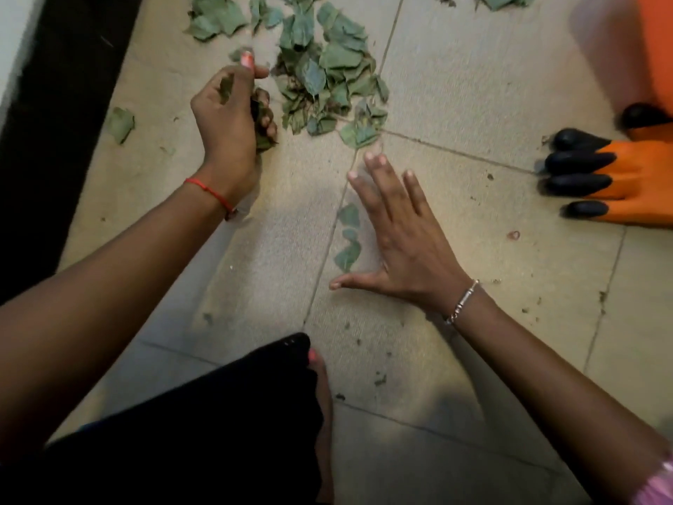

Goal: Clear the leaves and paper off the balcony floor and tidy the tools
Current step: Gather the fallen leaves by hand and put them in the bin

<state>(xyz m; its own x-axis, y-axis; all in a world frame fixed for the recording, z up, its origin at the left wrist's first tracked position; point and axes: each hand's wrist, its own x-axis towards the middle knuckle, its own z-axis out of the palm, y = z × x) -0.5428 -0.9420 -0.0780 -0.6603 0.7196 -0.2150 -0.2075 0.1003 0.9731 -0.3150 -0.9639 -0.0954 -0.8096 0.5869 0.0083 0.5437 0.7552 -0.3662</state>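
Note:
A heap of dry green leaves (327, 71) lies on the beige tiled floor (473, 85) at the top centre. My left hand (227, 114) is closed around a clump of these leaves just left of the heap. My right hand (397, 231) is flat and spread, fingers apart, palm down over the floor below the heap. A few loose leaves (347, 238) lie just left of its fingers. Another single leaf (120, 123) lies by the dark strip on the left.
An orange work glove with black fingertips (597, 180) rests on the floor at the right edge, with more orange material (655, 49) above it. A dark threshold (54, 122) runs along the left. My foot and black trouser leg (255, 413) are at the bottom. Small crumbs dot the tiles.

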